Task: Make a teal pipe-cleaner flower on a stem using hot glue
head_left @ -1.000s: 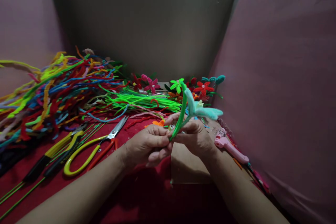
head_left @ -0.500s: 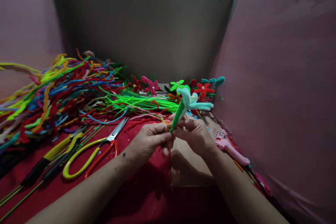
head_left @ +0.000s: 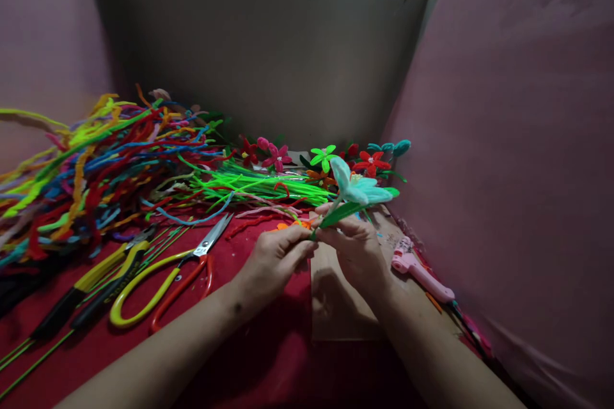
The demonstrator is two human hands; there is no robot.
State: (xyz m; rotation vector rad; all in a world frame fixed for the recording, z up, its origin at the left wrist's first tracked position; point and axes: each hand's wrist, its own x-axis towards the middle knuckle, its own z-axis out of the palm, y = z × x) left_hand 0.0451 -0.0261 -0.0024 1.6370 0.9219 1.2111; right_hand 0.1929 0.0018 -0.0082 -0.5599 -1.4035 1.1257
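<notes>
A pale aqua pipe-cleaner flower (head_left: 361,190) with a yellowish centre leans to the right above my hands. Below its petals a long green leaf (head_left: 341,212) slants down to the stem. My left hand (head_left: 283,255) pinches the stem's lower end between thumb and fingers. Close beside it, my right hand (head_left: 352,246) has its fingers closed around the stem at the leaf's base. Part of the stem is hidden behind the fingers. An orange fuzzy piece (head_left: 293,225) lies just behind my left hand.
Scissors (head_left: 192,262) and yellow-black pliers (head_left: 98,281) lie left on the red cloth (head_left: 268,358). Colourful pipe cleaners (head_left: 96,166) heap up behind them, with green stems (head_left: 259,184) in the middle. Finished flowers (head_left: 371,163) stand at the back. A pink glue gun (head_left: 422,271) rests right, near cardboard (head_left: 336,319).
The aqua flower has turned and tipped to the right, so its petals and centre now show. The green leaf swung from steep to a flatter slant. Both hands keep their hold.
</notes>
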